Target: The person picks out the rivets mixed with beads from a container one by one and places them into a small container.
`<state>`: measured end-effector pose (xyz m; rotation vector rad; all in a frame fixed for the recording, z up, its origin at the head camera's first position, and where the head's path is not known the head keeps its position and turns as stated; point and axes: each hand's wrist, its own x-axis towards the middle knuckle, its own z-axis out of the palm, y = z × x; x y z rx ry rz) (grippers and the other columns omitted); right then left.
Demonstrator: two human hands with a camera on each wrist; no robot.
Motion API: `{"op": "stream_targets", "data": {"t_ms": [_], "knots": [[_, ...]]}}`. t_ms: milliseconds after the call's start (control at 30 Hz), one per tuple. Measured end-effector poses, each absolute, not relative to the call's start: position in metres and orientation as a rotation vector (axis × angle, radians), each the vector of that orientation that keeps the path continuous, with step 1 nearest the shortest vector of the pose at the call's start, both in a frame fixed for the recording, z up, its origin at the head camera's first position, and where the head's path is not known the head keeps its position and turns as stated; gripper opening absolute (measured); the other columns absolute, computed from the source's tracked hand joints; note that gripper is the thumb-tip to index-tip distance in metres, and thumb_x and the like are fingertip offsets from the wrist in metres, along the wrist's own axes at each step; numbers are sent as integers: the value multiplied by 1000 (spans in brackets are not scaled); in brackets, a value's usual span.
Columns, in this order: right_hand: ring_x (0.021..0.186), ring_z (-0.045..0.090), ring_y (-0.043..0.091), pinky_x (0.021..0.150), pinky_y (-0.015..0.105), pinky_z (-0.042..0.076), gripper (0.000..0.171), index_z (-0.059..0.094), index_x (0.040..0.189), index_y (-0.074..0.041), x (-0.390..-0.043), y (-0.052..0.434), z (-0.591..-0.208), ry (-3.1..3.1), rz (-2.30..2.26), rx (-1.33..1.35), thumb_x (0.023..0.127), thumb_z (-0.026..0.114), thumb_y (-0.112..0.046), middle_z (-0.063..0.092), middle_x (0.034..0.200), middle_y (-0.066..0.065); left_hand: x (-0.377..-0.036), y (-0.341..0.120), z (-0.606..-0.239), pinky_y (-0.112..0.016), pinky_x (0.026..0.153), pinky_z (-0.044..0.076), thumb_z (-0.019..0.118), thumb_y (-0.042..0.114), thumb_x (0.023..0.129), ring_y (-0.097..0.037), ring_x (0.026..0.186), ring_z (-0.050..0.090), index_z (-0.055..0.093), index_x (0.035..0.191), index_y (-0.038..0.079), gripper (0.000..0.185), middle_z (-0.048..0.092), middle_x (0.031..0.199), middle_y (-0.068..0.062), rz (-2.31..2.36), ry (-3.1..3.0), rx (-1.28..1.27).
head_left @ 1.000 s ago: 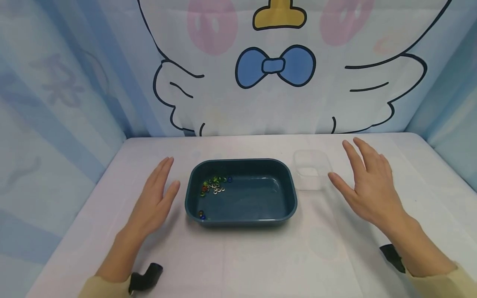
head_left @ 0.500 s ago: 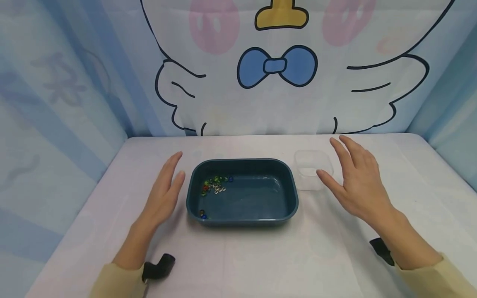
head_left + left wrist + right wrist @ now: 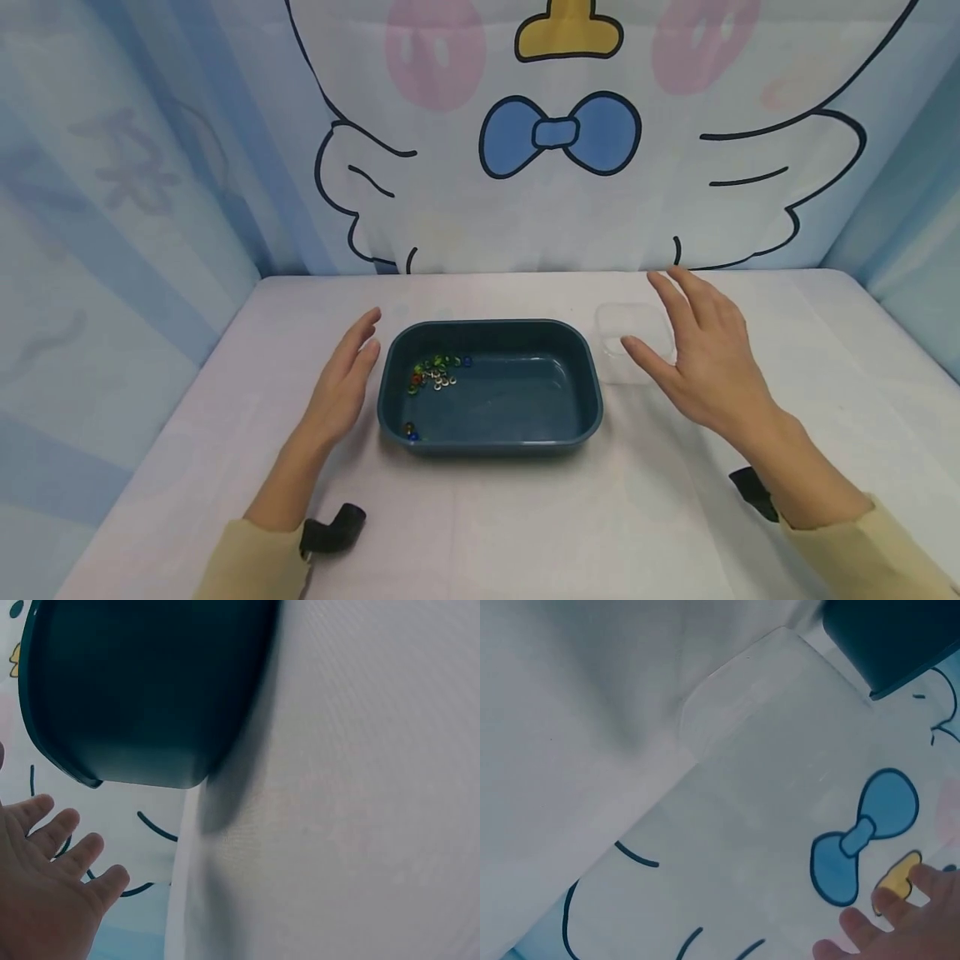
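A dark teal rectangular tub (image 3: 517,408) stands mid-table. Glassy beads (image 3: 438,361), mostly green with some red and blue, lie in its back left part beside small silvery rings (image 3: 442,381). Near its front left corner sit a brownish bead and a blue bead (image 3: 412,436). My left hand (image 3: 337,387) hovers just left of the tub, fingers extended and holding nothing. Right of the tub is a clear plastic box (image 3: 611,321), partly hidden by my right hand (image 3: 708,358). That hand is spread over its right side with nothing in it; the right wrist view shows the box (image 3: 727,697) below.
A white cloth (image 3: 525,525) covers the table. Behind it hangs a curtain (image 3: 555,225) printed with a cartoon figure and blue bow. Pale blue curtains (image 3: 112,292) flank both sides. Black wrist mounts (image 3: 335,531) jut from both sleeves.
Both hands have moved inward: the left to the right, toward the tub, and the right to the left, over the clear box. The tub and beads have stayed put.
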<state>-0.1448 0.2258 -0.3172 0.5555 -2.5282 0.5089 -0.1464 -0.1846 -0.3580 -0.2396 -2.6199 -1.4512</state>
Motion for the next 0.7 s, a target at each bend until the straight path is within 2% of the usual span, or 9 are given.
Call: {"op": "stream_targets", "data": {"t_ms": [133,333,567,700], "knots": [[140,30,45,113,63,20,75,37,153,-5,-147,222,-313,-2516,511,569,91,68,-32,32,155,23,-149,-184,-359,-54,118,21,31,38,111,-29,149,25,29,159,13,54,29,163,-8,-1470,-2632,-203],[136,35,46,112,60,27,76,40,151,-1,-151,215,-307,-2483,556,592,87,74,-27,38,152,23,-152,-184,-361,-53,118,21,29,31,112,-28,148,29,30,158,13,50,33,161,-9,-1565,-2603,-173],[135,38,46,109,61,32,77,39,152,-2,-155,207,-301,-2510,549,602,88,76,-27,39,152,22,-159,-179,-364,-45,120,21,30,32,111,-25,146,31,32,157,9,51,36,158,-10,-1812,-2462,-204],[134,39,46,108,60,34,76,40,152,-3,-157,202,-298,-2523,561,604,89,75,-27,40,152,21,-161,-175,-364,-45,120,21,31,31,111,-27,147,30,33,156,6,51,37,157,-12,-1863,-2429,-186]]}}
